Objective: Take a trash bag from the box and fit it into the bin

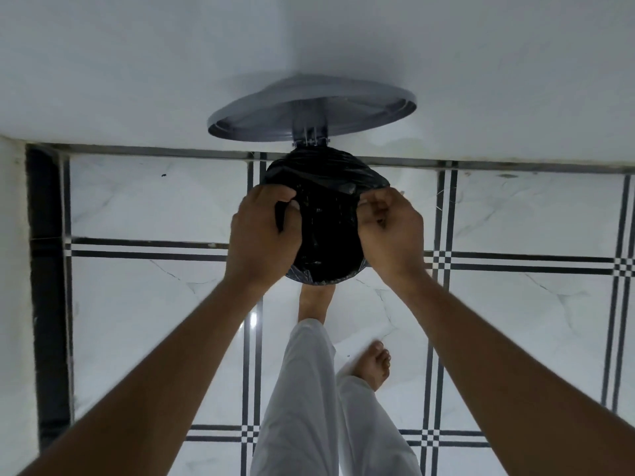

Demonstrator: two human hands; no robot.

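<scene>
A black trash bag [326,231] lines a round bin that I see from straight above; the plastic is draped over the bin's rim and hides the bin's body. The bin's grey lid [360,108] stands open, leaning back against the white wall. My left hand [263,231] grips the bag's edge at the left side of the rim, fingers curled into the plastic. My right hand [390,228] pinches the bag's edge at the right side of the rim. The bag box is not in view.
The bin stands on a white tiled floor [154,201] with black lines, tight against the white wall [309,46]. My bare foot [316,300] touches the bin's front; the other foot [372,367] is further back. A dark vertical strip [48,286] runs along the left.
</scene>
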